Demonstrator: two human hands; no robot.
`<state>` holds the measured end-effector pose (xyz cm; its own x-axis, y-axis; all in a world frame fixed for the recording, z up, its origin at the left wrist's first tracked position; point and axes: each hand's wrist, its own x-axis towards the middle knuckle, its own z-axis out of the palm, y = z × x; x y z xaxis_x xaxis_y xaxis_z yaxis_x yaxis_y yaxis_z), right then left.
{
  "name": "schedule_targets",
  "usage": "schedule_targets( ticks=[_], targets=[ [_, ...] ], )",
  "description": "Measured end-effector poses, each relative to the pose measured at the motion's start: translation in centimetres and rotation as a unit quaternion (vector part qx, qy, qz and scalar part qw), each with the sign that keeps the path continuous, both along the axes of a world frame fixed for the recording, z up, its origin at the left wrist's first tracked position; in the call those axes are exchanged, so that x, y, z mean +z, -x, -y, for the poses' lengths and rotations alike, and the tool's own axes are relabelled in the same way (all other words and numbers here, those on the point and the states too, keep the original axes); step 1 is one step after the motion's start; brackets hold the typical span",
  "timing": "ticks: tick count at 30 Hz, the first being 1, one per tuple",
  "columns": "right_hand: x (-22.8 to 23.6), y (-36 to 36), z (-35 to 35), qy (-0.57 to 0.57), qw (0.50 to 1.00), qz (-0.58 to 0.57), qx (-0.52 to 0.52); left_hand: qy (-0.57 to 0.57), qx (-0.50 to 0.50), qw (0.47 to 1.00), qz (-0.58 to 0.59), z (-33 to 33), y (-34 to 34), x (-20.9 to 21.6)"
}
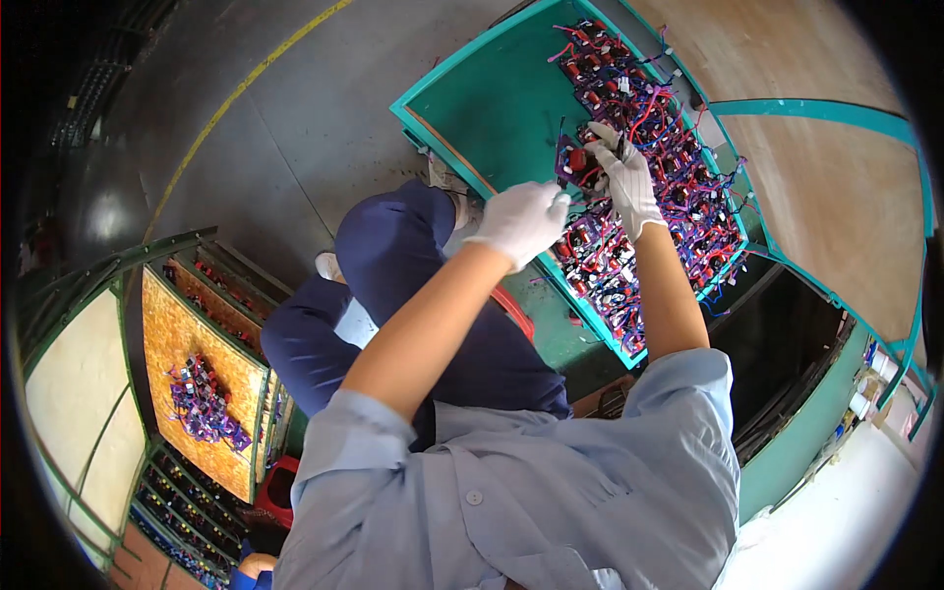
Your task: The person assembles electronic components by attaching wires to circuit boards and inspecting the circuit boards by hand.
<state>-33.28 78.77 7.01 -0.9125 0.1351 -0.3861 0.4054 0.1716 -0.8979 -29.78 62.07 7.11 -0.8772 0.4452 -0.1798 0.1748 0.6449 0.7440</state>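
Observation:
A purple circuit board (pixel 566 161) with a red component is tilted up above the teal tray (pixel 482 98). My right hand (pixel 631 185), in a white glove, closes its fingers at the board's right side. My left hand (pixel 528 218), also white-gloved, is curled just left of and below the board. A small dark piece shows at its fingertips, too small to name. Under and beside my right hand lie several more circuit boards (pixel 688 187) with red, blue and purple wires, packed along the tray's right side.
Wooden panels (pixel 816 187) in teal frames stand right of the tray. At left, an orange-brown board (pixel 157 344) on a rack bears a pile of wired circuit boards (pixel 205 398). A red stool (pixel 280 489) stands near it. A yellow line (pixel 231 98) crosses the grey floor.

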Motion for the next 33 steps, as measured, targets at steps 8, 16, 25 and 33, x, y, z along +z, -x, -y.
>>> schedule_targets(
  ticks=[8,16,25,33],
  targets=[
    [-10.0,0.5,-5.0,-0.168,0.965,0.000,0.203,0.112,-0.034,0.992,0.054,-7.3,-1.9,-11.7],
    [-12.6,0.4,-6.9,-0.068,0.941,0.123,0.308,0.167,-0.168,0.957,0.170,-8.9,-0.7,-13.8],
    [-8.2,1.8,-4.5,0.039,0.920,0.289,0.263,0.171,-0.271,0.911,0.261,-9.8,-2.0,-14.4],
    [-12.5,0.4,-7.0,-0.268,0.855,-0.017,0.443,0.170,-0.235,0.927,0.237,-10.6,-2.8,-13.0]
  ],
)
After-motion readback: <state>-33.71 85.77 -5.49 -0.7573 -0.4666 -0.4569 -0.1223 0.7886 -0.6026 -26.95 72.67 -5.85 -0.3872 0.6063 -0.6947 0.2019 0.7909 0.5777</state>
